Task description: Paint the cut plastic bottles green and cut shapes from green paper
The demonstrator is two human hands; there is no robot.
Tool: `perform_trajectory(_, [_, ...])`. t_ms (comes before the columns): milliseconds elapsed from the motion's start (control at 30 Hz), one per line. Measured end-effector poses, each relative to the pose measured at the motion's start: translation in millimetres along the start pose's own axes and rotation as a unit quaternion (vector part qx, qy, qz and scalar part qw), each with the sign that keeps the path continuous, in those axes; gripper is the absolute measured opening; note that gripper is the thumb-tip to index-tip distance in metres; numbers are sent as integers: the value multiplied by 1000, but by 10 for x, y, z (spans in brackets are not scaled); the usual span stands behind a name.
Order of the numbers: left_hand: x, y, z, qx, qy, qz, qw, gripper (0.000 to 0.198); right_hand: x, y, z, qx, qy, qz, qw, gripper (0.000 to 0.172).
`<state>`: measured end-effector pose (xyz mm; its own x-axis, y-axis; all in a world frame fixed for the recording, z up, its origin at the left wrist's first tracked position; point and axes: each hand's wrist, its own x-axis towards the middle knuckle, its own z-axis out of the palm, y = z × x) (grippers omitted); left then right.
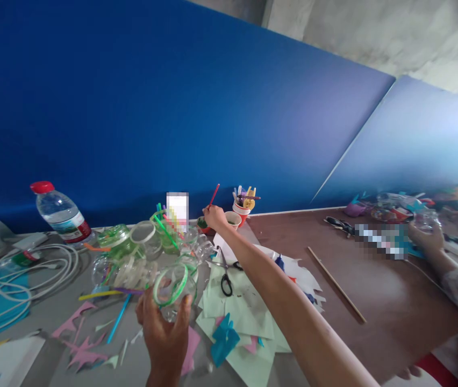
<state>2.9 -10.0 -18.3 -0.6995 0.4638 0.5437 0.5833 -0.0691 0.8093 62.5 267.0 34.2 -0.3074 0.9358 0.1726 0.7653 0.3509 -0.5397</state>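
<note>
Red stick and cup held well apart, one in each hand

The red stick (214,194) is at the centre of the frame, pinched between thumb and fingers of the right hand (215,219). Its long axis stands steeply, the visible top leaning slightly to the right; the lower end is hidden by the fingers, so I cannot tell whether it touches anything. From the left hand (165,328), the stick lies up the frame and a little to the right.

That left hand, at lower centre, has its grip curled around a clear cup (181,287) with a green band, fingers on one side and thumb on the other. The cup is tilted, its ringed end facing the camera.

The right hand is much the nearer to the small pot (202,222), just beside its fingers, and to the paper cup (234,219), which stands immediately to the right. Behind the paper cup is a red-and-white tub (242,211) crowded with tools.

Scissors (226,267) lie on pale paper (249,306) on the bench (386,301), between the left hand and the right forearm. At right, a co-worker's hand (433,240) holds a clear bottle (428,219).
</note>
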Motion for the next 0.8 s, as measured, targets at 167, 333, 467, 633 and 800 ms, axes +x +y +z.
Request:
perform_trajectory(167, [18,51,-6,7,-4,-5,1000,52,3,16,-45,7,6,0,1000,33])
perform_trajectory(333, [25,54,-5,12,-7,5,1000,54,-53,28,-26,27,-4,10,1000,28])
perform_trajectory(467, [16,42,-4,14,-9,-9,1000,54,-54,19,-84,72,12,18,997,26])
perform_trajectory(633, [7,-10,-2,43,-17,-19,999,62,-35,-1,-257,171,45,45,983,20])
perform_trajectory(800, [28,-25,13,20,-10,-7,1000,57,-219,56,-440,355,53,64,931,23])
